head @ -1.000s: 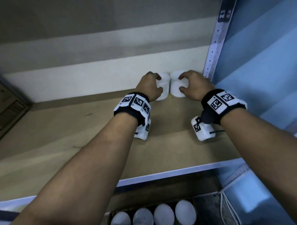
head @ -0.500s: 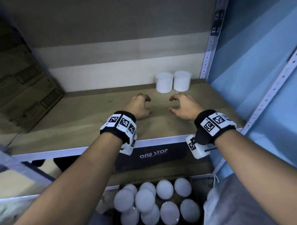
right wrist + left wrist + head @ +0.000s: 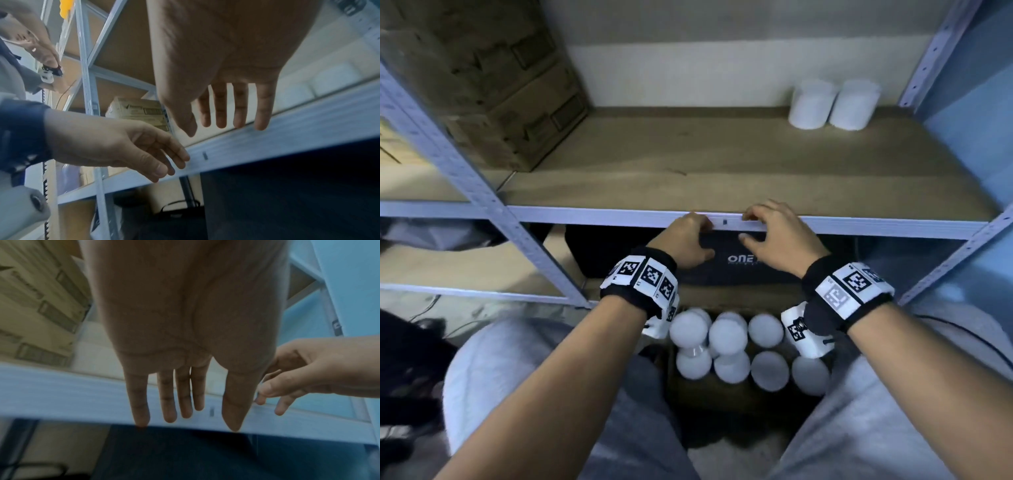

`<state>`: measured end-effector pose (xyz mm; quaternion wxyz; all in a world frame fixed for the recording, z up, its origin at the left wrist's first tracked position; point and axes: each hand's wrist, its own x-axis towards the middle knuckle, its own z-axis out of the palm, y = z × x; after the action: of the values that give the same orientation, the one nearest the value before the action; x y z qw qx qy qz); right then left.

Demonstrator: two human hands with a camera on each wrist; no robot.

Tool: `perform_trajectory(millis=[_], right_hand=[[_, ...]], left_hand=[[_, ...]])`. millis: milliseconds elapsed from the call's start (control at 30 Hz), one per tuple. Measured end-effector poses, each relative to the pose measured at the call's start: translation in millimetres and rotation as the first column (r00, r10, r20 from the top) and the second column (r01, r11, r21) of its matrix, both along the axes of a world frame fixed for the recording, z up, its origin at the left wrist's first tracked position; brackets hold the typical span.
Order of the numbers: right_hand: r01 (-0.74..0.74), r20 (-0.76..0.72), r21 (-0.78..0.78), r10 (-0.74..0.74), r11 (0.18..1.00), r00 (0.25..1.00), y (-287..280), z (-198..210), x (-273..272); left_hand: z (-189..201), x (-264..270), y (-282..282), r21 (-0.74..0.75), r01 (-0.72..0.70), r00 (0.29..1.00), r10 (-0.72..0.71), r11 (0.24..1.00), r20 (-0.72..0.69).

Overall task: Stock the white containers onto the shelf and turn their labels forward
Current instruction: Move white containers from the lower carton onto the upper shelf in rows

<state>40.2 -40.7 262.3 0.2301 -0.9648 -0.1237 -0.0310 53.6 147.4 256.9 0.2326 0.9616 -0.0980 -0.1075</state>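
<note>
The shelf carries two white containers touching at its back right corner — both hands, left and right, hang loose-fingered and empty by its front rail, above a box of more containers.

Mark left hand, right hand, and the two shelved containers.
left hand (image 3: 685, 243), head view, back of hand.
right hand (image 3: 779, 240), head view, back of hand.
shelved containers (image 3: 812, 106), head view, left one's side wall.
</note>
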Motion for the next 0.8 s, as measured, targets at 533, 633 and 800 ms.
perform_trajectory(millis=[533, 633, 800], right_hand=[[-0.167, -0.653, -0.269, -0.052, 0.949, 0.755, 34.3, -208.3, -4.7], [-0.224, -0.667, -0.29, -0.028, 0.93, 0.744, 42.3, -233.7, -4.4], [-0.228, -0.721, -0.303, -0.066, 0.925, 0.69, 57.1, -252.5, -12.8]], left_hand=[[-205.8, -19.4, 32.2, 0.199, 0.022, 0.872, 0.078, 0.98, -0.484], [-227.0, -23.5, 28.6, 0.234, 0.021, 0.872, 0.097, 0.972, -0.48], [-244.6, -28.4, 19.2, 0.285, 0.072, 0.859, 0.086, 0.956, -0.505]])
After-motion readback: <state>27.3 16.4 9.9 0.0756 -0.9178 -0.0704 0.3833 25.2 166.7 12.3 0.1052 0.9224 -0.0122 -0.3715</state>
